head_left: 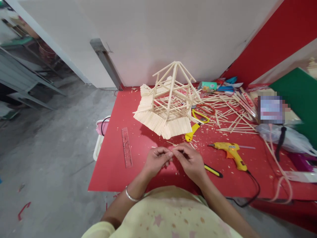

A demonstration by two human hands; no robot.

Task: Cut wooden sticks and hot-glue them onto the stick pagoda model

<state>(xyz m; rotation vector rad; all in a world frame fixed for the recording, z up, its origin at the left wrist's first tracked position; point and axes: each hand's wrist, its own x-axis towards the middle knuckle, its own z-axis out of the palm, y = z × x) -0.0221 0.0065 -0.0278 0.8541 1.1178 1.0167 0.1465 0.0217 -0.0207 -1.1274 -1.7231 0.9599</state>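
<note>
My left hand [156, 161] and my right hand [190, 161] meet fingertip to fingertip over the red table [111, 172]. Both are pinched shut on something small between them that I cannot make out. A silver bangle sits on my left wrist. Just beyond my hands stands a house model of pale wooden sticks [166, 105], with a bare roof frame on top and a fringe of sticks round its base. Under my right hand lies a yellow and black cutter [213, 171]. A clear ruler [126, 146] lies to the left of my left hand.
A yellow glue gun [232, 152] with a black cord lies to the right. Yellow-handled scissors [200, 115], a yellow utility knife [191, 133] and several loose sticks [230, 114] lie by the model. A plastic bag [289, 137] and green board [300, 96] are far right. Grey floor is left.
</note>
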